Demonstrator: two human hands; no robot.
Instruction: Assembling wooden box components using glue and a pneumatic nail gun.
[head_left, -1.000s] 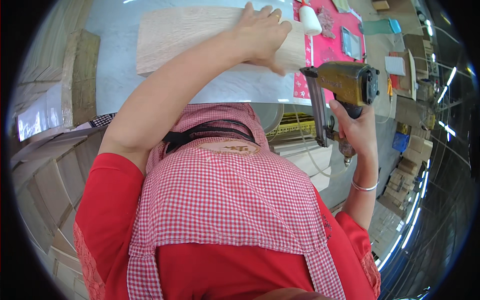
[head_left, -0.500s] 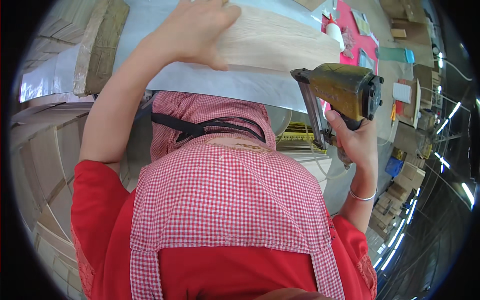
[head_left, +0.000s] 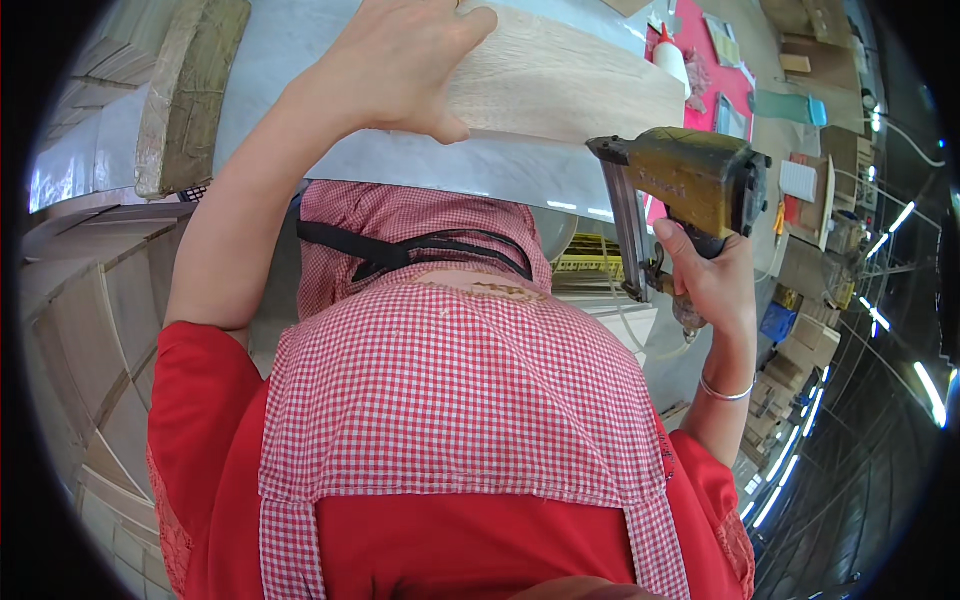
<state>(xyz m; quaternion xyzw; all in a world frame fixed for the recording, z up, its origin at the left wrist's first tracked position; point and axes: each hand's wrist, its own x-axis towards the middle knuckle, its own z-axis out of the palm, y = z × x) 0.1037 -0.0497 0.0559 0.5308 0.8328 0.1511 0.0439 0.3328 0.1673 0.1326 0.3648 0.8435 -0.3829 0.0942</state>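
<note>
A pale wooden board (head_left: 570, 80) lies on the grey-white worktable (head_left: 400, 165). My left hand (head_left: 405, 75) grips the board's left part, thumb at the near edge and index finger over its top; the other fingertips are partly out of the picture. My right hand (head_left: 715, 280) is wrapped round the handle of a yellow and black pneumatic nail gun (head_left: 685, 180). The gun's nose points left and sits right by the board's near edge, at its right end; whether they touch I cannot tell. Its magazine slants down beneath the nose.
A tape-wrapped block (head_left: 190, 100) stands at the table's left side. Past the board's right end are a white glue bottle (head_left: 670, 62) with a red tip and a pink surface (head_left: 695, 20). Stacked wooden panels (head_left: 90, 330) fill the left. A thin air hose hangs below the gun.
The table, block and board have shifted slightly in the picture. My left hand has moved a little right with the board; the nail gun stays near the same board edge.
</note>
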